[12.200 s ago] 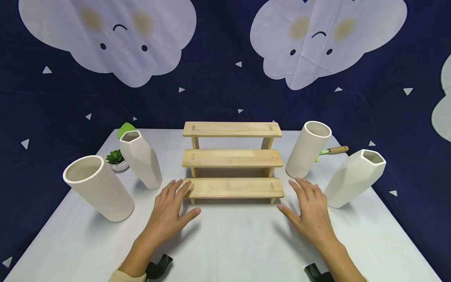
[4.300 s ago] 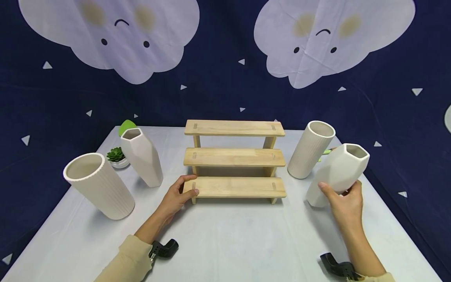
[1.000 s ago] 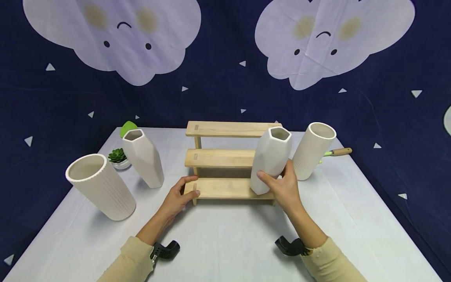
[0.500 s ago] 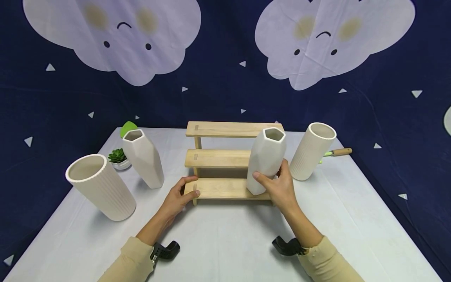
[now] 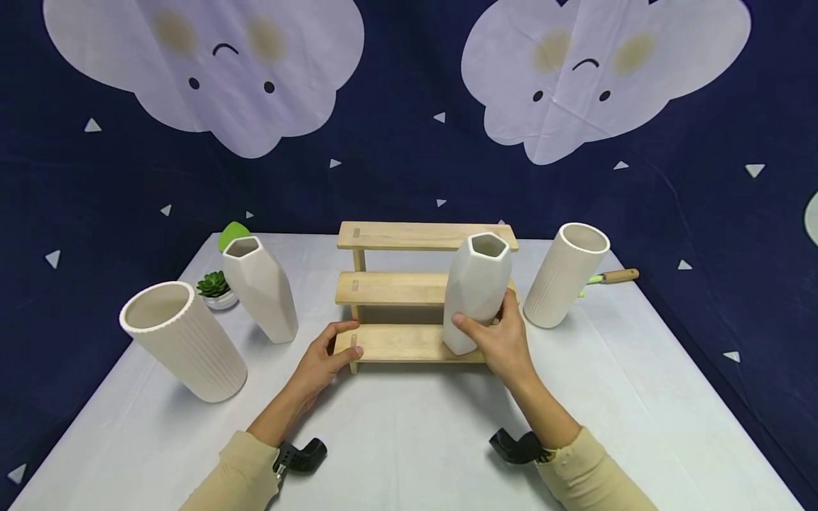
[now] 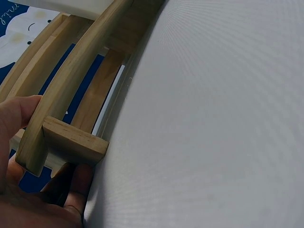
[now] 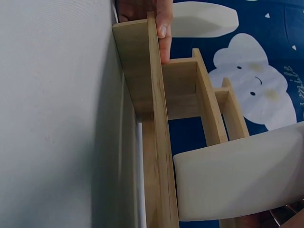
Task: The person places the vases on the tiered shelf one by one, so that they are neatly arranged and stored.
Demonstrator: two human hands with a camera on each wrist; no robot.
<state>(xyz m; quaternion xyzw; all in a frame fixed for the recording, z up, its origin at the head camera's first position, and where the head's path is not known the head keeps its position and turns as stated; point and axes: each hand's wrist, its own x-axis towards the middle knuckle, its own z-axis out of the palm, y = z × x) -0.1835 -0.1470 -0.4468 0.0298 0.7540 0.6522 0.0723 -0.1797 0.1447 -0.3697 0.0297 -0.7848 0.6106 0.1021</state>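
A three-step wooden shelf stands mid-table. My right hand grips a white faceted vase round its lower body. The vase is nearly upright, with its base at the right part of the lowest step. In the right wrist view the vase meets the edge of the lowest board. My left hand grips the left end of the lowest step, thumb in front and fingers on top. The left wrist view shows that end of the shelf against my fingers.
A second faceted vase and a wide ribbed vase stand left of the shelf, a small succulent and a green object behind them. A ribbed vase stands to the right, a wooden-handled tool behind it. White cloth covers the table.
My right hand has carried the faceted vase from the table's right side to the lowest step, then shifted it slightly left and straighter. My left hand keeps its hold on the shelf.
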